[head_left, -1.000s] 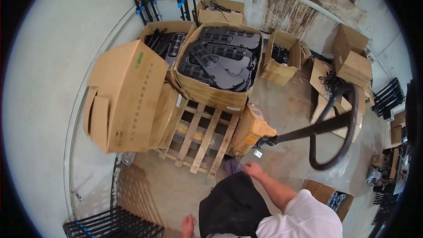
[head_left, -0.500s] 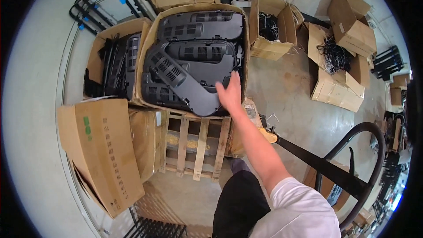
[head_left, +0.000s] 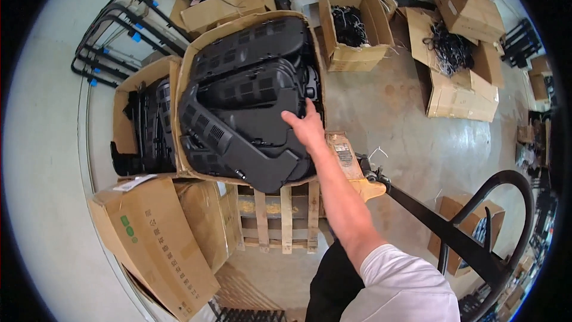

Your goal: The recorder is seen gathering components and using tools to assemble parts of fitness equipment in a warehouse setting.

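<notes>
My right hand [head_left: 305,126] reaches over the right side of a large cardboard box [head_left: 186,83]. Its thumb and fingers are spread, with nothing seen in them. Black plastic covers with slotted vents fill the box in stacked layers. On top, an angled black cover [head_left: 241,152] lies diagonally, its lower end at the near rim just left of my forearm. Close by my fingertips is a small black part [head_left: 311,91] between the covers and the box's right wall. My left hand is out of view.
A wooden pallet [head_left: 262,223] lies before the box. To its right stands a pallet jack with a looped black handle [head_left: 441,219]. Left are a leaning closed carton [head_left: 158,244] and a box of black parts [head_left: 143,122]. Behind, open cartons [head_left: 357,53] hold cables; black frames [head_left: 119,30] lean on the wall.
The view has turned, so the large box appears farther left and tilted. My right hand stays over its right side, fingers spread. The angled cover's lower end now overlaps the near rim.
</notes>
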`<state>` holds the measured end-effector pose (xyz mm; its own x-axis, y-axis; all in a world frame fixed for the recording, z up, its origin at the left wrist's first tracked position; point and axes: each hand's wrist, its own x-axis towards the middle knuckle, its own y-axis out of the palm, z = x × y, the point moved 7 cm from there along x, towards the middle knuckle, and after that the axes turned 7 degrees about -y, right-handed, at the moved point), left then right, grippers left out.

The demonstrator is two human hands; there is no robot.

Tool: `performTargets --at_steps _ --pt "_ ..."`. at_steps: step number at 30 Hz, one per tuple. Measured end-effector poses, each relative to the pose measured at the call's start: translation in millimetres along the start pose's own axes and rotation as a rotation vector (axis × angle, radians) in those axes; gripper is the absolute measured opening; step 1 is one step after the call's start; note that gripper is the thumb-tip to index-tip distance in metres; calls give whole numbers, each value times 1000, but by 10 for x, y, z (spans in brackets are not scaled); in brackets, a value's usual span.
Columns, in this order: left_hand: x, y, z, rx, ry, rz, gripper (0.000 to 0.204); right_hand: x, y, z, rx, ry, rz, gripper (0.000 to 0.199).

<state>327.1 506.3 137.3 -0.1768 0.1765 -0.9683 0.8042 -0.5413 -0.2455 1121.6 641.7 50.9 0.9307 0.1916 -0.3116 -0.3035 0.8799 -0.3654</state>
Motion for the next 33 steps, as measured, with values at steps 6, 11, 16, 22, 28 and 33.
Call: performTargets --at_steps 6,11,16,22,28,33 --pt "160 -31 -488 193 -13 -24 58 -387 -115 580 -178 64 -11 99" --pt "361 17 -846 296 -39 -76 60 -424 -58 579 -115 -1 -16 92" --pt "960 1083 -3420 -568 334 138 114 -422 -3 670 -152 -8 6 94" --pt "534 2070 -4929 -544 517 497 54 -375 -183 634 -84 -92 -25 86" --pt "252 2260 -4952 -391 478 413 17 -901 -153 1179 -76 -257 -166 75" --pt "-8 2354 -5001 -383 509 425 34 -1088 -252 1478 19 -270 -106 67"
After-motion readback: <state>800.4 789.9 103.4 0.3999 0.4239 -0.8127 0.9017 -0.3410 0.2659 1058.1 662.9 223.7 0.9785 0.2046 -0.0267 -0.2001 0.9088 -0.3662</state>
